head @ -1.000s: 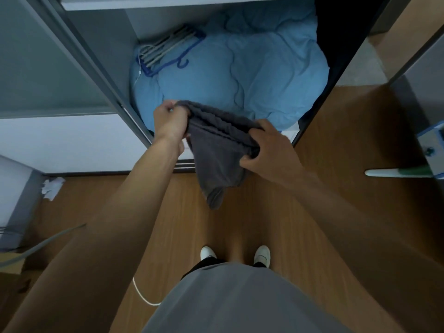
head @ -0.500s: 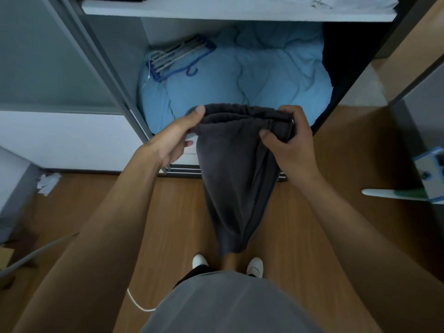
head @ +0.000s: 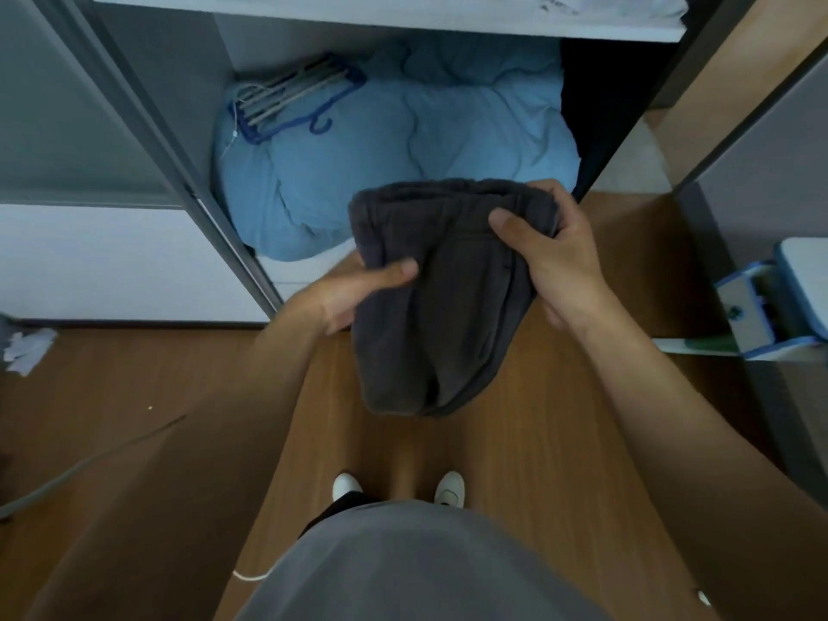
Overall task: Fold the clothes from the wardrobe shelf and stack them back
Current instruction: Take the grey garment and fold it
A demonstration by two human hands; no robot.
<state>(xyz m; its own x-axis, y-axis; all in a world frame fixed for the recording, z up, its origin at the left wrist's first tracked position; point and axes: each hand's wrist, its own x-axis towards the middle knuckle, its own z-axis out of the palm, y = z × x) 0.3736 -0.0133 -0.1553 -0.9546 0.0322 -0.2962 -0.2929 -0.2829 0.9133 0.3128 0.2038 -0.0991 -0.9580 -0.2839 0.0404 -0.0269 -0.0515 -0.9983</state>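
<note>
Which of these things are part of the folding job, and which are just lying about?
Part of the job:
dark grey garment
left hand
right hand
wardrobe shelf

Just lying about:
blue bedding
hangers
crumpled paper

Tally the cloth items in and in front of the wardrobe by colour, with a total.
Dark grey: 1, the garment held by both hands
Light blue: 1, the duvet
White: 1, the folded cloth on the shelf above
Total: 3

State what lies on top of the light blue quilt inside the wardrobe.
A bundle of blue and grey clothes hangers rests on the light blue quilt. The dark grey garment hides the quilt's near edge.
</note>
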